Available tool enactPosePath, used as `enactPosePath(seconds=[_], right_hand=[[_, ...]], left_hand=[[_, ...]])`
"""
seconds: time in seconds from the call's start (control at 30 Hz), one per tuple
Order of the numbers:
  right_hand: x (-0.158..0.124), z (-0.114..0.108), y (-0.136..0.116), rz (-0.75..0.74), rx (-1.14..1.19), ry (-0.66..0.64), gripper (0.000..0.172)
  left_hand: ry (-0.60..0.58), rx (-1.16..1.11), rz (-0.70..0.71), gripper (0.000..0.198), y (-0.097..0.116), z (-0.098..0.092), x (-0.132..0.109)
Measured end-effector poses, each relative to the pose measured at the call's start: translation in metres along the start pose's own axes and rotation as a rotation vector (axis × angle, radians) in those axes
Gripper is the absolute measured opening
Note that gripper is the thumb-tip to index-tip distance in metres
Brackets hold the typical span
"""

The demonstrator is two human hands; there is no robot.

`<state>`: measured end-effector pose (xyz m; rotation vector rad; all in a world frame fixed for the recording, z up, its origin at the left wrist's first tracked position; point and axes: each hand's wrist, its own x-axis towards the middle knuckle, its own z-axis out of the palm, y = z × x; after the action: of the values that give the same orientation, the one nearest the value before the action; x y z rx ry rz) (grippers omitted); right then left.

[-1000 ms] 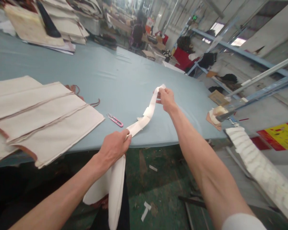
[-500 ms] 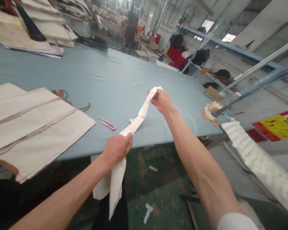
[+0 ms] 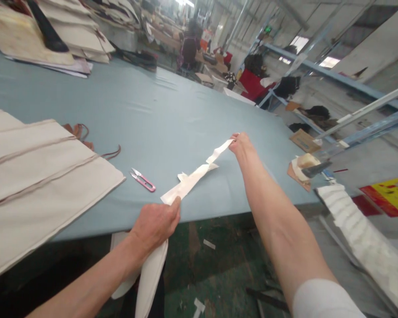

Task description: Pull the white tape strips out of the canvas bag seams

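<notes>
Blue table (image 3: 185, 119) | white strip (image 3: 194, 179): at near edge, between hands | left hand (image 3: 159, 221): clasping near section; right hand (image 3: 240, 142): pinching far end | judged light, limp; grip both ends.

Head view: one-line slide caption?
Left hand and right hand hold a white strip at a blue table, pink snips lying nearby.

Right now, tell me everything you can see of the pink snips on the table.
The snips have pink handles joined at the rear and bare, metallic-looking blades that stand slightly apart. They lie on the pale blue table, blades pointing away and to the left, handle end nearer the person. They sit between the cream panels and the white strip, just beyond the left hand. Only the table touches them.
</notes>
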<state>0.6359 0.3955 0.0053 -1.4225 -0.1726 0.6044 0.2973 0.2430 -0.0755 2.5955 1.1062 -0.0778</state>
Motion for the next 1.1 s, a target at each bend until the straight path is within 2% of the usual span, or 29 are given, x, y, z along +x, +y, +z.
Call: enactPosePath(seconds=[0.17, 0.23, 0.3, 0.37, 0.47, 0.5, 0.53, 0.6, 0.67, 0.73, 0.8, 0.87, 0.93, 1.0, 1.1], right_hand=[[0.003, -0.008, -0.028, -0.054, 0.034, 0.021, 0.025], [-0.007, -0.009, -0.038, -0.074, 0.055, 0.003, 0.017], [-0.028, -0.008, -0.042, -0.081, 0.068, -0.068, 0.022], [-0.061, -0.007, -0.039, -0.069, 0.068, -0.191, 0.027], [-0.133, -0.010, -0.024, -0.036, 0.053, -0.400, 0.030], [-0.161, -0.013, -0.018, -0.027, 0.046, -0.485, 0.031], [-0.189, -0.017, -0.011, -0.026, 0.040, -0.625, 0.033], [-0.243, -0.027, 0.003, -0.054, 0.033, -0.823, 0.039], [-0.290, -0.036, 0.017, -0.064, -0.016, -0.942, 0.048], [-0.328, -0.044, 0.031, -0.048, -0.080, -1.003, 0.055], [-0.360, -0.049, 0.044, -0.010, -0.115, -1.018, 0.057], [-0.387, -0.052, 0.057, 0.033, -0.134, -1.037, 0.058], [-0.412, -0.056, 0.067, 0.059, -0.151, -1.072, 0.058], [-0.436, -0.061, 0.075, 0.072, -0.155, -1.104, 0.057], [-0.466, -0.070, 0.083, 0.098, -0.152, -1.165, 0.054]], left_hand=[[0.015, -0.036, -0.025, 0.044, 0.000, 0.005, 0.000], [0.035, -0.061, -0.024, 0.045, -0.002, 0.008, 0.000], [0.068, -0.103, -0.023, 0.046, -0.006, 0.011, 0.000], [0.115, -0.169, -0.021, 0.049, -0.012, 0.014, 0.002], [0.206, -0.313, -0.031, 0.052, -0.019, 0.016, 0.000], [0.238, -0.367, -0.039, 0.051, -0.020, 0.016, -0.003], [0.269, -0.423, -0.048, 0.049, -0.020, 0.015, -0.010], [0.323, -0.531, -0.061, 0.048, -0.019, 0.012, -0.036], [0.367, -0.626, -0.074, 0.052, -0.018, 0.011, -0.077], [0.407, -0.703, -0.108, 0.055, -0.021, 0.010, -0.128], [0.498, -0.858, -0.191, 0.058, -0.028, 0.009, -0.178], [0.550, -1.011, -0.276, 0.056, -0.037, 0.005, -0.219], [0.545, -1.131, -0.337, 0.052, -0.046, -0.002, -0.246], [0.548, -1.224, -0.368, 0.046, -0.052, -0.012, -0.262], [0.530, -1.299, -0.306, 0.055, -0.053, -0.028, -0.274]])
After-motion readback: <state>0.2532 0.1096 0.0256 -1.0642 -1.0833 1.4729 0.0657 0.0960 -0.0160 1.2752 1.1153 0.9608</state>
